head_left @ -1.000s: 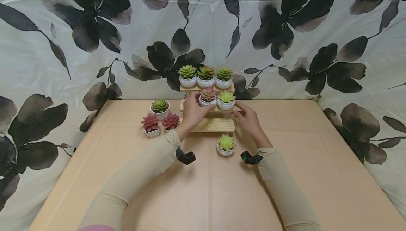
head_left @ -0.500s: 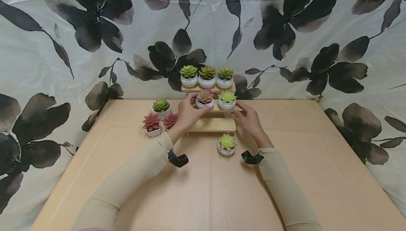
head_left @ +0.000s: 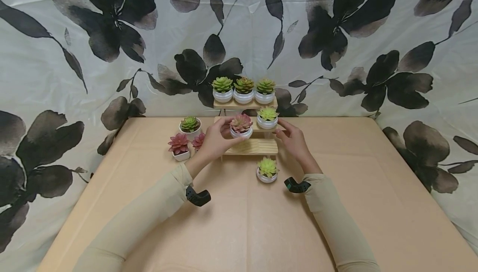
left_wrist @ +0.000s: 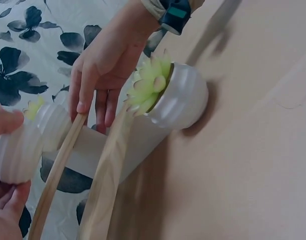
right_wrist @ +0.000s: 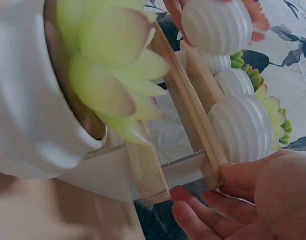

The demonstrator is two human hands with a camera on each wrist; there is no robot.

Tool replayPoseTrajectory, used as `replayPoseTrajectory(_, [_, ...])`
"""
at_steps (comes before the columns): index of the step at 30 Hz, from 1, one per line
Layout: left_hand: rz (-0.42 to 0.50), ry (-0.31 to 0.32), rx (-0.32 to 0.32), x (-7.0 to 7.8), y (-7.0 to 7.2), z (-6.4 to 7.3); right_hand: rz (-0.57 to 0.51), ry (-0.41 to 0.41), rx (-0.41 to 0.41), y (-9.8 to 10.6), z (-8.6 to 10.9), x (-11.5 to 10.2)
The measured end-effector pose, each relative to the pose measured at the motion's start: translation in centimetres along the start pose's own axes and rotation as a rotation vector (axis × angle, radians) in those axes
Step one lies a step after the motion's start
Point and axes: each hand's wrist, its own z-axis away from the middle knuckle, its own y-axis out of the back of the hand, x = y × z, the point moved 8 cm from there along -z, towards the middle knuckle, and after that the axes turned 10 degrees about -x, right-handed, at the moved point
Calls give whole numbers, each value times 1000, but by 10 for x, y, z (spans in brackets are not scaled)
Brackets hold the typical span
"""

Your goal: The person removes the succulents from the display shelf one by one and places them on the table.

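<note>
My left hand (head_left: 213, 140) grips a pink succulent (head_left: 241, 125) by its white ribbed pot (left_wrist: 17, 155), thumb low and fingers on the far side. It is held over the front of the wooden tiered plant stand (head_left: 249, 147), at the middle tier's left half. On that tier's right end stands a yellow-green succulent (head_left: 267, 116). My right hand (head_left: 295, 142) pinches the end of the middle shelf (right_wrist: 188, 115), thumb on its corner, other fingers extended below. Another yellow-green succulent (head_left: 267, 169) sits on the table before the stand's right side.
Three green succulents (head_left: 243, 89) line the top tier. Left of the stand are a green succulent in a round pot (head_left: 189, 126) and two dark pink ones, one in a square pot (head_left: 180, 149), the other partly behind my left hand. A floral cloth (head_left: 336, 89) hangs behind the table.
My left hand has moved left and toward me with the pink succulent, lifting it off its place beside the yellow-green one. My right hand has stayed at the shelf end.
</note>
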Motion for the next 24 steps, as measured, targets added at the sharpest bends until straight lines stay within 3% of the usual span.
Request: replayPoseTrajectory(24, [-26, -70, -315, -18, -13, 42, 14, -4, -3, -1, 1, 0])
